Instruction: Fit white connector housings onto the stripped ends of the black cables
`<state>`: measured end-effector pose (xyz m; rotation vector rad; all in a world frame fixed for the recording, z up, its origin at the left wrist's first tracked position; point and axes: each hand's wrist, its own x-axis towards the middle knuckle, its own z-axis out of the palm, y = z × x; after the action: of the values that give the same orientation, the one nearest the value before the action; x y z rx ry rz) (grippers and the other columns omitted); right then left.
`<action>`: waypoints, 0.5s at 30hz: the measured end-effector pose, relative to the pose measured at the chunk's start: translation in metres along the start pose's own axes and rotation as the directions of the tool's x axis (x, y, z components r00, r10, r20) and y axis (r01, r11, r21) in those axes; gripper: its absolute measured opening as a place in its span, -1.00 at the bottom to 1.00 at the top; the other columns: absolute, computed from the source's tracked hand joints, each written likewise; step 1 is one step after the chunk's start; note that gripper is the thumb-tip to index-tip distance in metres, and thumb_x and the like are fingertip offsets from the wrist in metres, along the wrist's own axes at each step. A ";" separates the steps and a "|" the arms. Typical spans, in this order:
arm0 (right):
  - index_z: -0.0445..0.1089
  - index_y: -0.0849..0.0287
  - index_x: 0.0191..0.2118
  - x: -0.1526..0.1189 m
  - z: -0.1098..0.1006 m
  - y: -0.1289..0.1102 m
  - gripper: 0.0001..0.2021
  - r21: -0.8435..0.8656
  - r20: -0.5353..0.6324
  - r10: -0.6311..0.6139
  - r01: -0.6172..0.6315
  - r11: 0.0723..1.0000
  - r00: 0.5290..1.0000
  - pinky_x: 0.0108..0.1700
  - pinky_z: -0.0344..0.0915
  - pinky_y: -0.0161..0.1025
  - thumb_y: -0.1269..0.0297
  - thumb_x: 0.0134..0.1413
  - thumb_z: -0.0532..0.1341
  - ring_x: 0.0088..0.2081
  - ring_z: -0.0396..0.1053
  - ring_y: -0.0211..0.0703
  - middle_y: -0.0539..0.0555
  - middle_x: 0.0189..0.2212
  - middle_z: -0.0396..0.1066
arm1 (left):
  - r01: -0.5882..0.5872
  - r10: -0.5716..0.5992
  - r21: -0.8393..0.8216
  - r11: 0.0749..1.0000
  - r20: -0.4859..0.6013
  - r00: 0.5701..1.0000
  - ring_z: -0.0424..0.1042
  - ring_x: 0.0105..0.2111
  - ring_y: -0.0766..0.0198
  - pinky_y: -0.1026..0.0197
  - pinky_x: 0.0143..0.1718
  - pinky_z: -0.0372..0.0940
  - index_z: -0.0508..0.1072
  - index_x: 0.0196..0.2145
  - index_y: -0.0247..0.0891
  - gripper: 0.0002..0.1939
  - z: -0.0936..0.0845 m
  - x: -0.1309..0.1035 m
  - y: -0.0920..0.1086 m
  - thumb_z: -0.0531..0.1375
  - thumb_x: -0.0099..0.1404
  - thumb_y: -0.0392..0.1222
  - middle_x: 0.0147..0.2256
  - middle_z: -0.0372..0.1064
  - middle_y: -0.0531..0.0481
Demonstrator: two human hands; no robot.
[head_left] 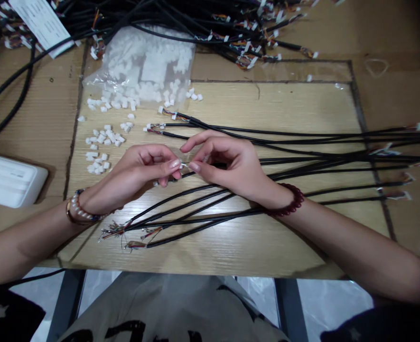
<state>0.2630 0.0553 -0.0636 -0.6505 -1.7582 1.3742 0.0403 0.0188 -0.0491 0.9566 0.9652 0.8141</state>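
Near the middle of the head view, my left hand (149,166) pinches a small white connector between thumb and forefinger. Facing it, my right hand (224,159) is closed on the thin wires at the end of a black cable (266,160). The fingertips of both hands almost meet at the connector. Under and below my hands lie several black cables (195,222), with bare coloured wire ends at the lower left. Above my hands are more cables (227,128), with white connectors on their left ends. Loose white connectors (106,137) lie in small piles left of my hands.
A clear plastic bag (149,61) of white connectors lies at the upper left. Behind it is a large heap of black cables (181,19) with a white label (44,23). A white box-shaped device (12,179) sits at the left. The table's front edge (202,271) is near my body.
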 end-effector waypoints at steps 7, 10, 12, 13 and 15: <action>0.50 0.24 -0.34 0.000 -0.001 0.000 -0.85 -0.026 0.001 -0.030 0.030 0.999 1.000 -0.37 0.29 -0.36 0.30 0.19 0.42 -0.38 0.36 -0.38 0.16 -0.05 0.56 | 0.001 -0.003 0.049 0.999 0.041 0.999 0.38 -0.47 0.49 0.47 -0.42 0.27 0.68 -0.32 -0.28 -0.87 -0.003 0.000 0.000 0.38 0.38 -0.19 -0.37 0.59 0.01; 0.50 0.24 -0.35 -0.001 -0.001 0.000 -0.84 -0.010 0.010 -0.035 0.035 0.999 0.999 -0.39 0.27 -0.37 0.31 0.18 0.43 -0.39 0.35 -0.39 0.16 -0.05 0.55 | -0.005 0.001 0.074 0.997 0.056 0.998 0.37 -0.48 0.46 0.44 -0.42 0.27 0.68 -0.33 -0.29 -0.85 -0.004 0.000 0.000 0.37 0.39 -0.18 -0.37 0.58 0.00; 0.50 0.23 -0.35 -0.001 -0.001 0.000 -0.84 0.004 0.017 -0.028 0.028 1.000 0.999 -0.41 0.27 -0.37 0.30 0.17 0.43 -0.39 0.35 -0.39 0.16 -0.05 0.55 | -0.003 -0.003 0.085 0.996 0.060 0.998 0.37 -0.48 0.44 0.42 -0.43 0.27 0.68 -0.32 -0.29 -0.83 -0.004 0.000 0.000 0.37 0.39 -0.15 -0.37 0.58 -0.02; 0.51 0.23 -0.35 -0.001 -0.001 0.000 -0.84 0.004 0.019 -0.022 0.021 1.000 1.000 -0.41 0.27 -0.36 0.29 0.17 0.44 -0.39 0.36 -0.38 0.16 -0.05 0.55 | -0.001 -0.004 0.090 0.996 0.059 0.998 0.37 -0.48 0.43 0.41 -0.43 0.26 0.68 -0.32 -0.29 -0.83 -0.005 0.000 0.001 0.37 0.38 -0.15 -0.37 0.58 -0.03; 0.51 0.21 -0.34 -0.001 -0.001 -0.001 -0.84 -0.008 0.023 -0.015 0.015 1.000 1.000 -0.40 0.29 -0.34 0.26 0.18 0.44 -0.37 0.38 -0.35 0.17 -0.04 0.55 | -0.001 -0.004 0.099 0.995 0.053 0.999 0.37 -0.47 0.41 0.39 -0.43 0.26 0.68 -0.31 -0.30 -0.83 -0.005 0.000 0.001 0.38 0.38 -0.14 -0.38 0.58 -0.05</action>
<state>0.2643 0.0553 -0.0631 -0.6270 -1.7844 1.3698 0.0359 0.0203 -0.0492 1.0580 0.9675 0.7419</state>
